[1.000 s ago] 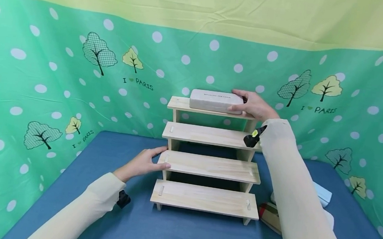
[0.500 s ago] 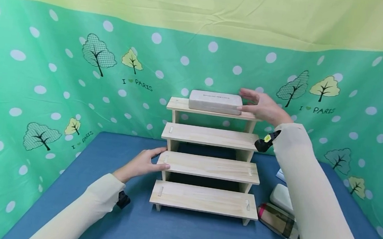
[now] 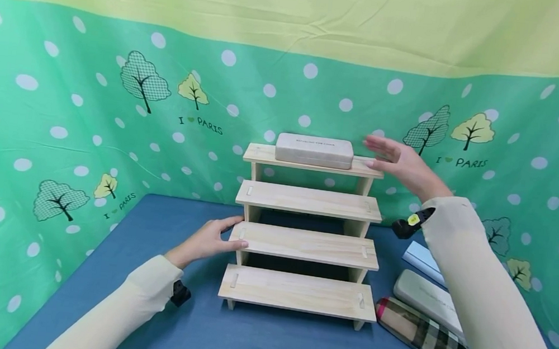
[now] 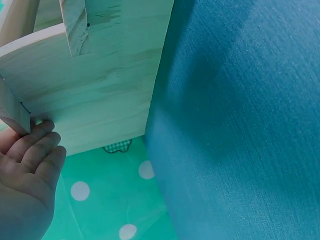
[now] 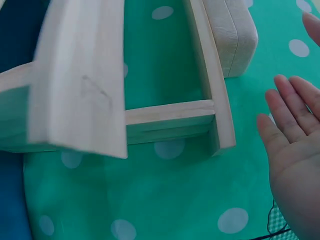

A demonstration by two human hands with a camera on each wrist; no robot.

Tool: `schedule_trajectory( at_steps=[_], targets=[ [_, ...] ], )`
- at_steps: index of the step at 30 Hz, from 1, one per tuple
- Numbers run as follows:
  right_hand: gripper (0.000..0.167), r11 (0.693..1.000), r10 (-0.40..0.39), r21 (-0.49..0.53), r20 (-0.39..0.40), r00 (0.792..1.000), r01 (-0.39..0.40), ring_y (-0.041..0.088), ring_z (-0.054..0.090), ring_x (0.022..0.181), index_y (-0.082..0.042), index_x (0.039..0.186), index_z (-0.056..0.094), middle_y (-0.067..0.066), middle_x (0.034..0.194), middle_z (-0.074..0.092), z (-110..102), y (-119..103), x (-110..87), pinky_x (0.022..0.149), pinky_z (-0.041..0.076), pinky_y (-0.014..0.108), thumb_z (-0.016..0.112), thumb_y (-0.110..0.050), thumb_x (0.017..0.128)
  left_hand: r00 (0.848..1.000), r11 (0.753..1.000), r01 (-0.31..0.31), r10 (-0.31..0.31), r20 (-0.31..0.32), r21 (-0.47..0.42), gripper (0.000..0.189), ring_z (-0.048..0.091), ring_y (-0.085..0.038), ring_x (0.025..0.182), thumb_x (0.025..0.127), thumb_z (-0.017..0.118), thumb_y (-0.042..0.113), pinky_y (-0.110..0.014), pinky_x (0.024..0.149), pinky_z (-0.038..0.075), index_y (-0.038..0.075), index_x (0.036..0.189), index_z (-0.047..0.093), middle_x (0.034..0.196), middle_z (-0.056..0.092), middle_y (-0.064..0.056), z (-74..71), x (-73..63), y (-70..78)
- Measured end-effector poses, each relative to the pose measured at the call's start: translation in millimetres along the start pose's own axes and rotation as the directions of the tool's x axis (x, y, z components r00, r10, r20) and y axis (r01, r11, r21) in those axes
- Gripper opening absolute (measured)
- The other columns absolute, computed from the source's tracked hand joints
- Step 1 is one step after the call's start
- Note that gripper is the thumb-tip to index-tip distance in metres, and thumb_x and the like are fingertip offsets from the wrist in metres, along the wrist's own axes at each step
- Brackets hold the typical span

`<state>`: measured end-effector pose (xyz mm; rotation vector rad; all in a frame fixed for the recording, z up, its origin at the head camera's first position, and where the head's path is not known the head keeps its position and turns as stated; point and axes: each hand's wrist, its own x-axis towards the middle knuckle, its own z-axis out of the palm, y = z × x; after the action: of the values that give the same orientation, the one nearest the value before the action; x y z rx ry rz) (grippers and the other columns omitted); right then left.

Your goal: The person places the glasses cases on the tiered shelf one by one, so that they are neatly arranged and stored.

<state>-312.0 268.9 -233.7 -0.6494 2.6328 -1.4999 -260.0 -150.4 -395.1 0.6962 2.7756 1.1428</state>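
A pale grey glasses case point(image 3: 314, 151) with small lettering lies on the top step of a stepped wooden rack point(image 3: 307, 199). My left hand point(image 3: 209, 241) holds the left end of the rack's third step from the top, thumb over the front; in the left wrist view its fingers point(image 4: 42, 150) lie against the step's end and side panel. To the right of the case my right hand point(image 3: 406, 165) hovers with extended fingers, apart from it. The right wrist view shows that palm point(image 5: 300, 160) holding nothing, with a gap to the case's end point(image 5: 232, 40).
Right of the rack on the blue tabletop point(image 3: 169, 321) lie a plaid case point(image 3: 423, 334), a pale grey case point(image 3: 429, 298) and a light blue case point(image 3: 423, 260), partly under my right forearm. A green dotted cloth point(image 3: 86, 139) hangs behind and at both sides.
My right hand has let go of the glasses case and drawn back to the right, its fingers straightening. The case stays on the top step. The left hand has not moved.
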Motion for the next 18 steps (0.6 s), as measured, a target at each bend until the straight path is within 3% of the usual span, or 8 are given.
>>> schedule_trajectory(
  at_steps=[12, 16, 18],
  targets=[
    [0.067, 1.0, 0.011, -0.011, -0.038, 0.999, -0.012, 0.028, 0.028, 0.139, -0.013, 0.148, 0.031, 0.007, 0.151, 0.032, 5.1, 11.2, -29.1, 0.11, 0.022, 0.053, 0.064, -0.027, 0.091, 1.0, 1.0, -0.019, 0.019, -0.013, -0.007, 0.076, 0.041, -0.038, 0.13, 0.085, 0.069, 0.04, -0.053, 0.101, 0.036, -0.001, 0.142, 0.039, 0.14, 0.044, -0.022, 1.7, 1.3, -3.2],
    [0.067, 0.999, 0.003, -0.037, -0.041, 0.999, -0.005, 0.026, 0.028, 0.139, -0.012, 0.147, 0.032, 0.007, 0.15, 0.034, 7.3, 17.7, -43.1, 0.111, 0.024, 0.046, 0.065, -0.027, 0.09, 1.0, 1.0, -0.018, 0.018, -0.011, -0.01, 0.077, 0.041, -0.038, 0.13, 0.084, 0.069, 0.04, -0.053, 0.102, 0.036, -0.001, 0.142, 0.039, 0.141, 0.044, -0.022, 2.6, 1.9, -3.1],
    [0.066, 0.999, -0.006, -0.054, -0.044, 0.999, 0.004, 0.025, 0.029, 0.139, -0.011, 0.147, 0.033, 0.008, 0.149, 0.035, 8.8, 20.6, -50.2, 0.111, 0.027, 0.036, 0.065, -0.026, 0.09, 1.0, 1.0, -0.015, 0.015, -0.01, -0.011, 0.077, 0.041, -0.038, 0.13, 0.084, 0.069, 0.04, -0.054, 0.101, 0.036, -0.001, 0.142, 0.039, 0.14, 0.044, -0.022, 2.1, 1.4, -2.0]
  ],
)
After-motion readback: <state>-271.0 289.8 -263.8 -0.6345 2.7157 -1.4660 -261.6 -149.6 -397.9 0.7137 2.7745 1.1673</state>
